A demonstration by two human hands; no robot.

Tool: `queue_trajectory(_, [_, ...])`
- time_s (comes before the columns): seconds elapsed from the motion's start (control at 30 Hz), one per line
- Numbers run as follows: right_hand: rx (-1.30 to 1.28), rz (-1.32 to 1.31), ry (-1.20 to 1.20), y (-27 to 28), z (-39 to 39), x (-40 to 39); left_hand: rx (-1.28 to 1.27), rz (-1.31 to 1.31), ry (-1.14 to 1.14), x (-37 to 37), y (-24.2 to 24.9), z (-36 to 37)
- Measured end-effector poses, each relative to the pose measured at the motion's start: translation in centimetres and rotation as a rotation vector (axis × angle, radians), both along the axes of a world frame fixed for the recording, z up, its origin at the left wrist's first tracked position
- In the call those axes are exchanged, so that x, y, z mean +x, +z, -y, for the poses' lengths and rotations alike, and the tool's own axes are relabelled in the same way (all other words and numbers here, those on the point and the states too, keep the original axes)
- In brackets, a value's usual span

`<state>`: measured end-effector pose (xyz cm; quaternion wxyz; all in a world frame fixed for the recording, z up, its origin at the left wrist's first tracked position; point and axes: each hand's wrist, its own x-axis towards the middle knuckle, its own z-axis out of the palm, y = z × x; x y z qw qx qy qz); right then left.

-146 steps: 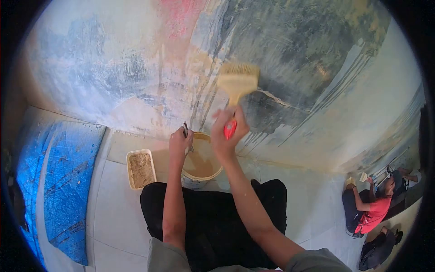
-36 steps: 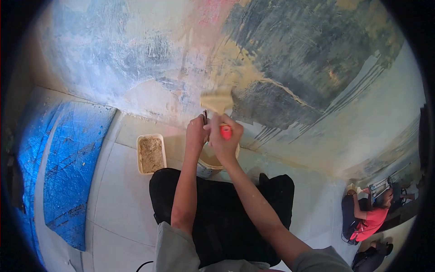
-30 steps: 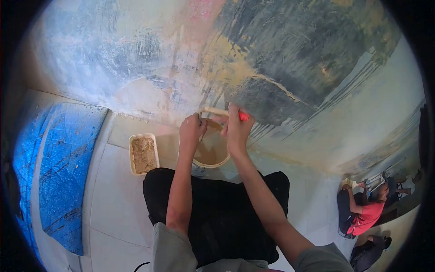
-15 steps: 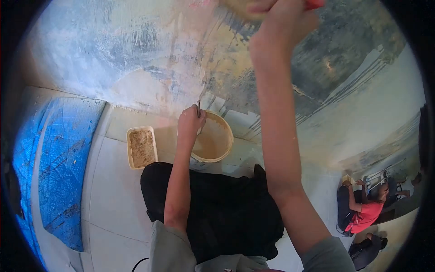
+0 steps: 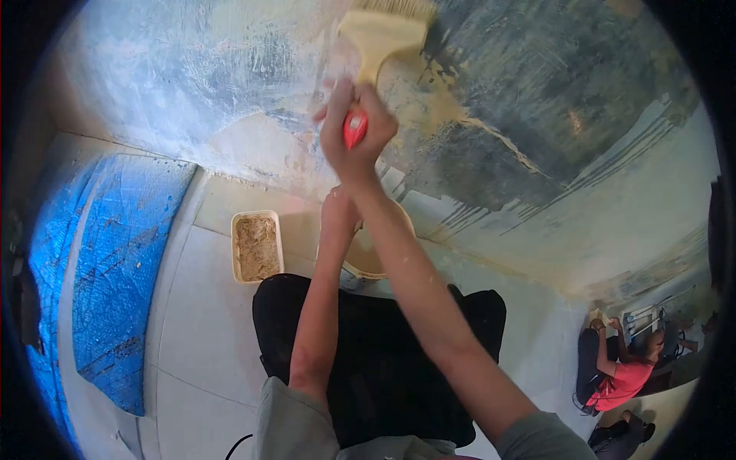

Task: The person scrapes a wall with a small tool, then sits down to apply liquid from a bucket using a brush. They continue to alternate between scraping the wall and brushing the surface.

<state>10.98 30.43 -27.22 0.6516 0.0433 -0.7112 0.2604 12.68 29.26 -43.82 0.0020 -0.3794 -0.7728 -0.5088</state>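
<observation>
My right hand (image 5: 360,130) is closed round the handle of a wide brush (image 5: 383,34) with a pale body and a red handle end. Its bristles are at the stained wall (image 5: 268,69), at the top of the view. Below it, my left hand (image 5: 340,211) is at the left rim of a round bucket (image 5: 402,222) of brownish liquid. My right wrist partly covers that hand, and its fingers are mostly hidden. Left of the bucket, a rectangular tub (image 5: 258,247) of lumpy beige material sits on the floor.
A blue sheet (image 5: 115,284) covers something at the left. Black cloth (image 5: 376,360) lies over my lap. At the far right, a person in red (image 5: 625,383) sits by the wall, with another person in dark clothes (image 5: 622,437) below.
My right hand has moved left and down from the top of the view, bringing the brush into sight. My left hand stays by the bucket; the view has shifted slightly.
</observation>
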Motion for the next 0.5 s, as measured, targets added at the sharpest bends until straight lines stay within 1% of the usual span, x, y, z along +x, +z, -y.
queue_trajectory(0.03, [-0.110, 0.038, 0.050, -1.4, 1.2, 0.6, 0.092, 0.073, 0.031, 0.1, -1.6, -0.9])
queue_trajectory(0.07, [-0.139, 0.085, 0.030, -2.7, 2.1, 1.1, 0.184, 0.146, 0.059, 0.2, -2.5, -1.3])
queue_trajectory(0.1, [-0.143, 0.088, 0.030, -4.2, 3.0, 1.3, 0.180, 0.149, 0.060, 0.1, -2.7, -0.5])
queue_trajectory(0.17, [-0.308, 0.132, 0.042, -6.5, 4.9, 1.6, 0.136, 0.126, 0.050, 0.6, -3.2, 0.1])
queue_trajectory(0.2, [-0.314, 0.130, 0.044, -6.9, 5.6, 2.5, 0.115, 0.113, 0.047, 0.8, -3.3, 0.6])
queue_trajectory(0.27, [-0.226, 0.291, -0.132, -6.5, 7.1, 4.1, 0.080, 0.084, 0.046, 0.2, -3.1, 1.0])
queue_trajectory(0.3, [-0.223, 0.289, -0.129, -6.5, 7.7, 4.3, 0.067, 0.072, 0.045, 0.2, -2.8, 1.3])
queue_trajectory(0.37, [-0.403, 0.242, -0.067, -6.4, 8.4, 4.4, 0.049, 0.052, 0.038, 0.4, -2.2, 1.4])
queue_trajectory(0.4, [-0.395, 0.243, -0.070, -6.5, 8.3, 4.3, 0.042, 0.043, 0.032, 0.5, -1.8, 1.4])
queue_trajectory(0.5, [-0.689, 0.377, -0.029, -8.2, 7.2, 3.9, 0.017, 0.017, 0.015, 1.1, -0.9, 1.6])
